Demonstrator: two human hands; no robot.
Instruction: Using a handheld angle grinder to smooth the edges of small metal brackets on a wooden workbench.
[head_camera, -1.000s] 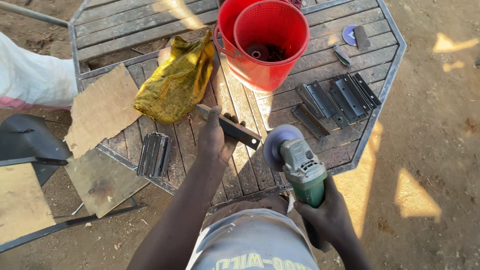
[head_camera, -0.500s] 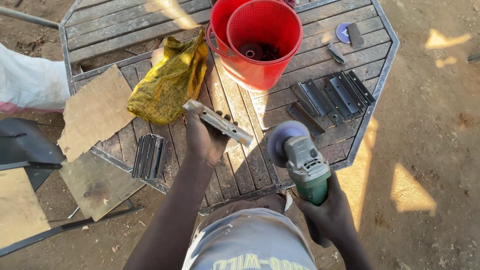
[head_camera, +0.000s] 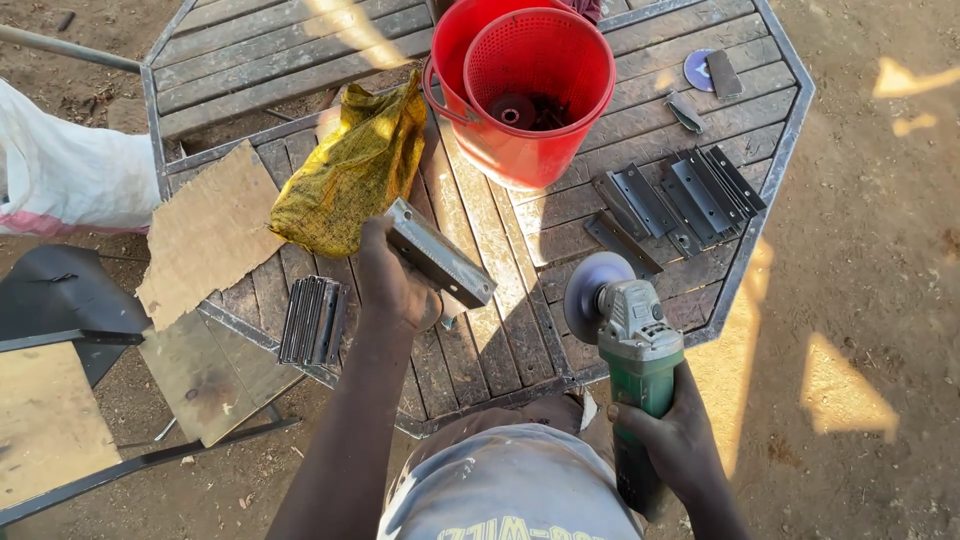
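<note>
My left hand grips a grey metal channel piece, held tilted above the wooden slat table. My right hand holds a green angle grinder by its body, its disc pointing toward the table near the front edge. The disc is a short way right of the metal piece and not touching it.
A red bucket with a red basket inside stands at the table's middle. A yellow cloth, cardboard, a stack of metal pieces and more channel pieces lie around. A white sack is at left.
My left hand has lifted the metal piece off the table and turned it upward and leftward. The grinder stays almost where it was.
</note>
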